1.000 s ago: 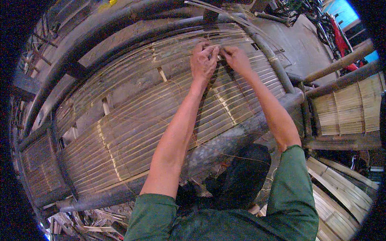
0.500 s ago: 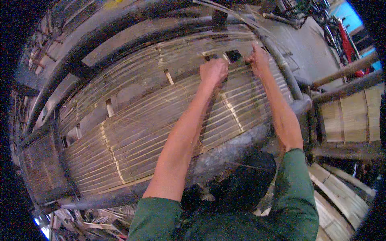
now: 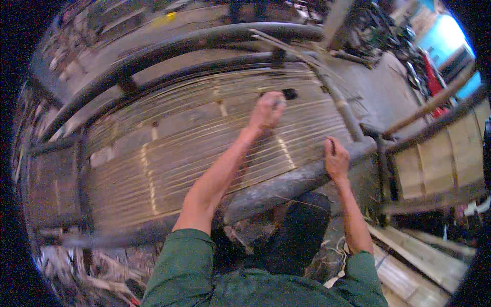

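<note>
Before me lies a bench-like frame with a seat of thin pale slats [image 3: 199,148] bound by light cross strips. My left hand [image 3: 268,110] is closed, slightly blurred, low over the slats toward the far right. Beside its fingertips is a small black patch [image 3: 290,93]; I cannot tell whether it is an object or a gap. Above the thick near rail [image 3: 276,192], close to the right corner, my right hand [image 3: 336,157] is held with curled fingers, thumb and forefinger together. Whatever either hand grips is too small or hidden to make out.
Curved dark poles [image 3: 204,38] form the far side. Thin loose strips [image 3: 286,46] jut over the far right corner. At right stand a panel of pale boards [image 3: 424,158] and a red vehicle part [image 3: 433,77]. Planks [image 3: 409,261] lie lower right, scraps [image 3: 102,271] lower left.
My right hand has come back from the far slats to above the near rail. The left hand stays by the black patch. The whole view has shifted, with more of the far side showing.
</note>
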Demonstrator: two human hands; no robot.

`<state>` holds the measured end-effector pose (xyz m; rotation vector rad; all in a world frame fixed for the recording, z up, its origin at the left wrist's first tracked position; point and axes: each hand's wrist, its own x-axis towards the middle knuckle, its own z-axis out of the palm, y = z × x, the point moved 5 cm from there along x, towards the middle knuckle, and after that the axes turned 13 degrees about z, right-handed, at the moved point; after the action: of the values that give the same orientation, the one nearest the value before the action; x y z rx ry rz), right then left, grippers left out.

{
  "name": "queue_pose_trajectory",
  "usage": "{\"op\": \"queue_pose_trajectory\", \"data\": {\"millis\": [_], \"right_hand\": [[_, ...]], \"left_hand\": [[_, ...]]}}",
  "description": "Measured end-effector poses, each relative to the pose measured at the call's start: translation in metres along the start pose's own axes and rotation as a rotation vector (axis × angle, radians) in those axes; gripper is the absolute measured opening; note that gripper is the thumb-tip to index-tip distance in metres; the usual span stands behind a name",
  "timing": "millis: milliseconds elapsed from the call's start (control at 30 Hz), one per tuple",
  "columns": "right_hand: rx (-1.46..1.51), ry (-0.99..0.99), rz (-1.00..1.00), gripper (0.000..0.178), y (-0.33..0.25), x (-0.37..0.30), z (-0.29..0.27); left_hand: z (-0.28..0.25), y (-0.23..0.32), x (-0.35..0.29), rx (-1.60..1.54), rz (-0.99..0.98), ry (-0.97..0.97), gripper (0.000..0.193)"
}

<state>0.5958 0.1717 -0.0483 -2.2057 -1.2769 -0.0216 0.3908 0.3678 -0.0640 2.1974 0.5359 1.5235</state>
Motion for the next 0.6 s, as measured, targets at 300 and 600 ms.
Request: {"op": "queue_pose_trajectory", "data": {"millis": [300,600], "right_hand": [[-0.063,-0.153,-0.091,0.023,-0.022,-0.014,-0.010],[-0.383,-0.440,-0.422,0.043,-0.034,0.000,0.017]], "left_hand": [[-0.291,0.167,-0.166,0.654,-0.278,-0.396,0.048],[-0.354,0.187,-0.263,0.970,-0.827,-0.472,0.052]]}}
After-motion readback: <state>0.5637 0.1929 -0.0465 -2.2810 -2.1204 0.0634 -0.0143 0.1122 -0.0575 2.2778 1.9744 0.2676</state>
